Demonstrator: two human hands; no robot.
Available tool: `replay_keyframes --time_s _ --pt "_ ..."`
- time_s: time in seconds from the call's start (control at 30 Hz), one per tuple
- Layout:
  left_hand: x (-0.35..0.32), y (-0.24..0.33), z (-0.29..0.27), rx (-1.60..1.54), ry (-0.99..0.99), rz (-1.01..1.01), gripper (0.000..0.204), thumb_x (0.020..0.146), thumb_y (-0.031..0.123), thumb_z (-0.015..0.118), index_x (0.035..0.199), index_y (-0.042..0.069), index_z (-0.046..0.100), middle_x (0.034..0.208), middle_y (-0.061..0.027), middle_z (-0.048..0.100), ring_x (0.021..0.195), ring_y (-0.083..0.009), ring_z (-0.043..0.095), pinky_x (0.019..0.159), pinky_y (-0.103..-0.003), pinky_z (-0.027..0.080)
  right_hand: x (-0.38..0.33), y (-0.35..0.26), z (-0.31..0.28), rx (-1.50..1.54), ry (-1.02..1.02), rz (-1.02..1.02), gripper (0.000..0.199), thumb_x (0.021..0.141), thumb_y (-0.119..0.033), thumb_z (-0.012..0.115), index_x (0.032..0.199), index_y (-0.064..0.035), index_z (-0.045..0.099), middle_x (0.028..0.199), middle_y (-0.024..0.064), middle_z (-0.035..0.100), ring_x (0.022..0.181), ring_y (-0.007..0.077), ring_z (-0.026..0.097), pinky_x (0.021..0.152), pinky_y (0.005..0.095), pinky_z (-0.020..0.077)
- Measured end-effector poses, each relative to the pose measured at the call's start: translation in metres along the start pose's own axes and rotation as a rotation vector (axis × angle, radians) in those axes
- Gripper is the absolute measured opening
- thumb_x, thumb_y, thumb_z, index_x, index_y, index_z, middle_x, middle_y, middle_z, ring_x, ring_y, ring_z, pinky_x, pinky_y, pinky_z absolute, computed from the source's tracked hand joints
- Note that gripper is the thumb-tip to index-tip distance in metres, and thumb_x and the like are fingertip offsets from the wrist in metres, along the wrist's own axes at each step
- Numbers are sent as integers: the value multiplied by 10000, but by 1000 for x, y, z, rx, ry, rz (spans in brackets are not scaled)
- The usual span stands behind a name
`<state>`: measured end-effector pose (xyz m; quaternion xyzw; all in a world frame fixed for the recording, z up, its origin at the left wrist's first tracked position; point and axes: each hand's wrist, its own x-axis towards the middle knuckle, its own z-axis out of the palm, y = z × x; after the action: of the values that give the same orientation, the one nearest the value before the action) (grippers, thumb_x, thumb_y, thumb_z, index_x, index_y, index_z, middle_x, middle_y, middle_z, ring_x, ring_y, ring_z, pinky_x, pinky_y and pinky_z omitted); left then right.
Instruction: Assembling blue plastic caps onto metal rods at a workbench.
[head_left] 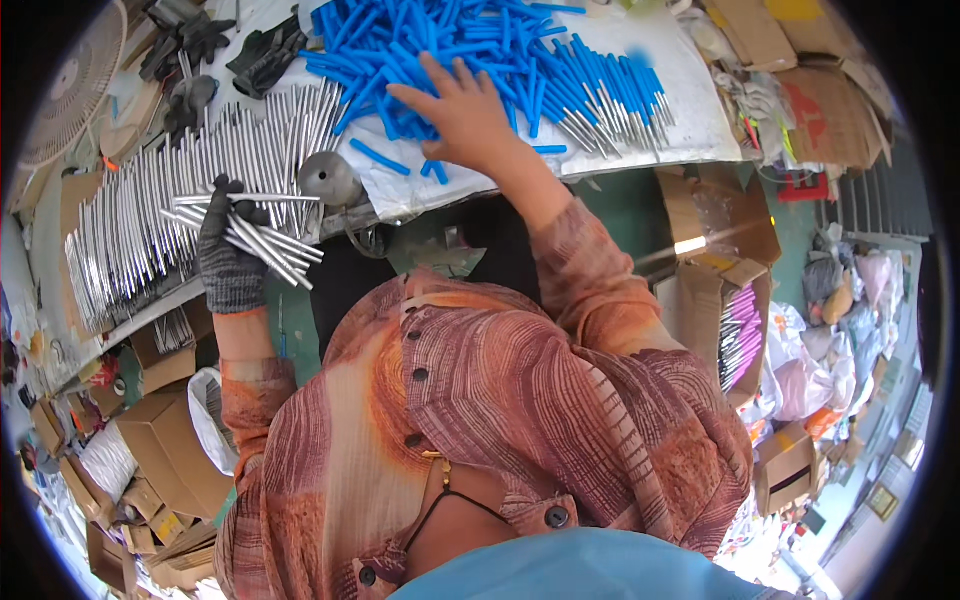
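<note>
In a dark grey knit glove, my left hand [232,245] is closed round a bundle of thin silver metal tubes [268,238], held just off the table's near edge. Bare and spread, my right hand [465,115] reaches over a heap of blue tubes [420,50], its fingers on or just above them. Long rows of silver tubes [150,205] lie side by side at the left. To the right of the heap are silver tubes with blue sleeves [615,100]. A round grey metal piece [328,178] sits at the table edge between my hands.
Dark gloves [268,58] lie at the back left, near a fan [85,90]. A white sheet [690,110] covers the tabletop. Below right, an open cardboard box [705,290] holds pink-and-silver tubes [740,335]. More boxes [175,450] stand lower left; plastic bags [800,370] pile up at right.
</note>
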<state>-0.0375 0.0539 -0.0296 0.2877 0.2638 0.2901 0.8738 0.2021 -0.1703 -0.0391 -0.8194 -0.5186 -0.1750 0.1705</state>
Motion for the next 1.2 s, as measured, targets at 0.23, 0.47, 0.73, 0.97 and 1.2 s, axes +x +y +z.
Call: replay_keyframes --time_s 0.23,0.47,0.73,0.97,1.2 --pt "-9 4 20 6 34 86 209 844 108 601 1040 46 562 870 -60 611 643 -128 577 567 -276 482 -67 100 7 153 140 514 236 725 -170 613 893 -8 583 912 181 596 837 347 576 720 423 483" --pt "-9 0 23 19 93 114 147 853 118 594 983 52 571 841 -63 618 621 -124 580 559 -270 484 -84 92 55 45 143 645 385 738 -191 590 1061 -8 490 1016 259 515 855 427 555 710 486 482" --pt "-5 -3 18 35 105 87 228 808 96 646 1018 72 561 885 -79 627 666 -153 594 616 -288 501 -57 75 48 412 95 826 569 645 -215 715 1108 22 485 960 214 603 903 342 590 735 401 488" --pt "-7 -10 32 67 203 145 205 793 36 638 987 -18 596 834 -85 598 667 -143 584 628 -253 526 -67 84 41 1213 170 1166 615 709 -200 754 1187 36 447 901 100 628 765 190 600 660 330 485" --pt "-20 -15 66 413 127 265 289 755 36 688 1023 -8 588 812 -58 610 684 -124 593 587 -248 500 -57 74 28 1139 110 976 513 705 -87 728 1139 62 499 893 94 625 764 155 598 658 267 474"
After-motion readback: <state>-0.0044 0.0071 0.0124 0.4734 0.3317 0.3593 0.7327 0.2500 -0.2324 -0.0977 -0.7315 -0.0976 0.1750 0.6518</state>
